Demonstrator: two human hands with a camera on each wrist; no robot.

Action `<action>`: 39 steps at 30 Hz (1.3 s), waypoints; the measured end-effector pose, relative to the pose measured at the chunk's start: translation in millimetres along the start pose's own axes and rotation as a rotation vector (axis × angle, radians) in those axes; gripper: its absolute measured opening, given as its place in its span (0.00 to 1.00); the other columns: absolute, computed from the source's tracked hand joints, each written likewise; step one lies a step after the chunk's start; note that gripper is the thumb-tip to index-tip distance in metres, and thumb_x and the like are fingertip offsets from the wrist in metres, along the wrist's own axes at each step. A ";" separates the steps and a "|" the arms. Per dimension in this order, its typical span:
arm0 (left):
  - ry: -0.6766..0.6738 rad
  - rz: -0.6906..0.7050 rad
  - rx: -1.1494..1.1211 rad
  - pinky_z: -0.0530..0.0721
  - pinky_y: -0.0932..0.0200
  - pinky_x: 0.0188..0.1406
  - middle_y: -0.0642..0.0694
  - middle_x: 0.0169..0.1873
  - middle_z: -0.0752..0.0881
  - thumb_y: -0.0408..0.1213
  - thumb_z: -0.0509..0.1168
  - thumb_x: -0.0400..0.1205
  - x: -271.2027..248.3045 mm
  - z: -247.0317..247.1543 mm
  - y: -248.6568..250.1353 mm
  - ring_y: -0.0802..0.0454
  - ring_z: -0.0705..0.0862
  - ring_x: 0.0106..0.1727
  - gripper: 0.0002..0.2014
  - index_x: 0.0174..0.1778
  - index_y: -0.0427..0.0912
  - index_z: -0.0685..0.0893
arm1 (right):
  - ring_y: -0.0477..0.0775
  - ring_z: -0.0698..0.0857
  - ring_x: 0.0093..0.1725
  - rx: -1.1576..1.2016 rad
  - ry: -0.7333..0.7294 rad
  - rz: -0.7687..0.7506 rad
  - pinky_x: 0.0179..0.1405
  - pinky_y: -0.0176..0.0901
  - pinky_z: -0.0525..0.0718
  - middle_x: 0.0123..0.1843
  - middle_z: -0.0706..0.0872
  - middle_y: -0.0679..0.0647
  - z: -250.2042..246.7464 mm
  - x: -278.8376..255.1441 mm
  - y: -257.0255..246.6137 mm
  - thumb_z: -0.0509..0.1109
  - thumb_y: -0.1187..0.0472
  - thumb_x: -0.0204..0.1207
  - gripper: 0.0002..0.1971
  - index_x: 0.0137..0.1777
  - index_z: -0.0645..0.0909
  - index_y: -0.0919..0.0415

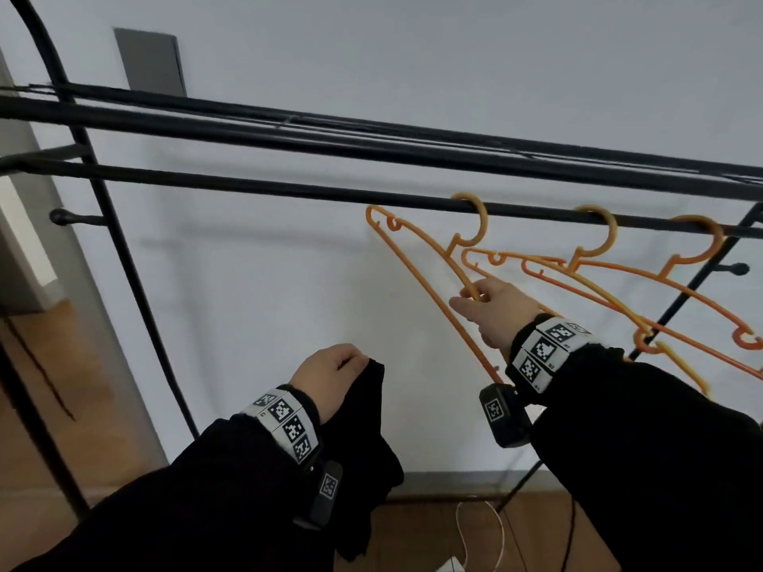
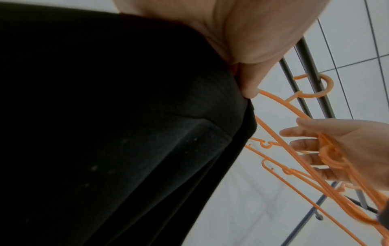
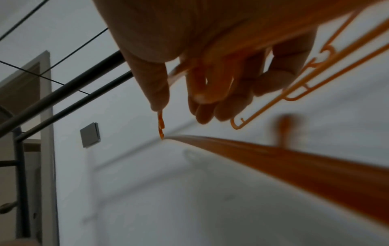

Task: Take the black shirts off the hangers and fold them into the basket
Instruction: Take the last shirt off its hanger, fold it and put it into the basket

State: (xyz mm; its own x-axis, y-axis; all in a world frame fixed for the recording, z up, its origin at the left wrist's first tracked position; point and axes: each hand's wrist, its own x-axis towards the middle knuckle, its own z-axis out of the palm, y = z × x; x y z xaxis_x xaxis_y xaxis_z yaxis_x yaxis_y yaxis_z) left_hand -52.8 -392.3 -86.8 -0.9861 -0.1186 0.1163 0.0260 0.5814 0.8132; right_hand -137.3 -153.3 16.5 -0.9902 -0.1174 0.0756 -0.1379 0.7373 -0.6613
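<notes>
A black shirt (image 1: pixel 367 443) hangs bunched from the left hand (image 1: pixel 330 375), whose curled fingers grip its top edge — it is off its hanger, low before the white wall. The right hand (image 1: pixel 493 309) curls its fingers round the arm of the nearest orange hanger (image 1: pixel 417 262), hooked on the black rail (image 1: pixel 256 187). Two more bare orange hangers (image 1: pixel 619 282) hang just beside it — the basket is out of sight.

1. Plain white wall (image 1: pixel 413 55) fills the head view, lit flat and dim.
2. Grey panel (image 1: pixel 150 61) on the wall at 11 o'clock.
3. Black metal rack (image 1: pixel 289 192) spans 9 to 3 o'clock.
4. Wood floor (image 1: pixel 433 526) at 6 o'clock, white cable (image 1: pixel 501 534) lying on it.
5. Door frame (image 1: pixel 24 241) at 9 o'clock.
</notes>
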 end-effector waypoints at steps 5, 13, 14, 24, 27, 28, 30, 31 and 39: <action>-0.099 -0.006 -0.046 0.77 0.60 0.41 0.54 0.32 0.84 0.45 0.61 0.86 -12.0 48.0 6.7 0.56 0.81 0.37 0.13 0.35 0.51 0.81 | 0.49 0.86 0.51 0.056 -0.087 0.084 0.54 0.48 0.84 0.49 0.86 0.47 -3.7 -45.2 75.0 0.72 0.31 0.68 0.26 0.61 0.79 0.43; -0.320 0.061 -0.026 0.81 0.58 0.46 0.53 0.36 0.87 0.45 0.62 0.86 -62.0 126.8 59.8 0.53 0.85 0.42 0.11 0.40 0.49 0.85 | 0.45 0.84 0.58 -0.268 -0.481 0.233 0.59 0.38 0.81 0.63 0.86 0.44 16.9 -137.1 217.7 0.76 0.38 0.70 0.27 0.67 0.81 0.46; -0.336 0.069 -0.027 0.80 0.59 0.45 0.54 0.35 0.87 0.45 0.62 0.86 -69.9 135.8 68.2 0.55 0.85 0.41 0.11 0.39 0.49 0.85 | 0.47 0.84 0.60 -0.331 -0.521 0.230 0.60 0.38 0.80 0.65 0.86 0.46 21.1 -145.8 232.5 0.76 0.40 0.71 0.27 0.69 0.80 0.47; -0.398 0.140 -0.270 0.76 0.72 0.34 0.61 0.26 0.82 0.33 0.64 0.86 -177.7 214.8 167.2 0.66 0.79 0.30 0.13 0.36 0.46 0.85 | 0.54 0.82 0.68 -0.067 -0.434 0.282 0.63 0.43 0.81 0.74 0.77 0.49 -1.9 -244.2 356.7 0.81 0.48 0.63 0.46 0.81 0.63 0.42; -0.368 0.123 -0.354 0.78 0.70 0.35 0.57 0.27 0.83 0.32 0.64 0.86 -202.0 233.8 188.5 0.62 0.80 0.31 0.12 0.37 0.41 0.86 | 0.47 0.83 0.62 0.103 -0.412 0.285 0.58 0.37 0.79 0.63 0.83 0.44 -20.6 -278.9 385.4 0.82 0.56 0.69 0.30 0.70 0.75 0.47; -0.358 0.103 -0.382 0.79 0.69 0.35 0.55 0.27 0.83 0.32 0.63 0.86 -207.7 238.6 192.7 0.61 0.81 0.32 0.12 0.37 0.40 0.86 | 0.47 0.85 0.57 0.163 -0.409 0.303 0.54 0.37 0.82 0.58 0.86 0.44 -28.8 -288.8 393.8 0.80 0.57 0.71 0.22 0.63 0.78 0.47; -0.334 0.059 -0.402 0.79 0.68 0.35 0.54 0.28 0.85 0.32 0.63 0.86 -215.4 248.3 197.4 0.60 0.82 0.32 0.13 0.36 0.40 0.87 | 0.46 0.85 0.45 0.206 -0.410 0.351 0.39 0.33 0.82 0.47 0.87 0.47 -49.5 -306.4 408.7 0.76 0.57 0.76 0.07 0.52 0.83 0.53; -0.318 0.040 -0.399 0.80 0.67 0.36 0.54 0.28 0.85 0.32 0.63 0.86 -217.8 253.9 197.5 0.59 0.82 0.33 0.14 0.36 0.41 0.87 | 0.46 0.84 0.41 0.220 -0.406 0.373 0.35 0.30 0.78 0.44 0.87 0.49 -60.1 -314.1 417.9 0.74 0.57 0.79 0.06 0.51 0.84 0.57; -0.184 -0.208 -0.245 0.82 0.58 0.42 0.45 0.34 0.89 0.42 0.64 0.86 -210.2 308.1 174.6 0.49 0.85 0.37 0.15 0.37 0.40 0.89 | 0.52 0.90 0.36 0.363 -0.036 0.528 0.37 0.42 0.85 0.36 0.91 0.52 -119.9 -363.4 477.9 0.77 0.52 0.76 0.08 0.42 0.87 0.56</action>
State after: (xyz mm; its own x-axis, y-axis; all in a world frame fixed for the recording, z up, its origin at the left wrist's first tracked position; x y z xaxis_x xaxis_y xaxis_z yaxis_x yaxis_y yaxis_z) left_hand 108.4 -17.9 -145.0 -0.9868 -0.0540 -0.1526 -0.1618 0.3472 0.9237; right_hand 153.9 321.5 -237.5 -0.9206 0.1728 -0.3501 0.3903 0.4307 -0.8137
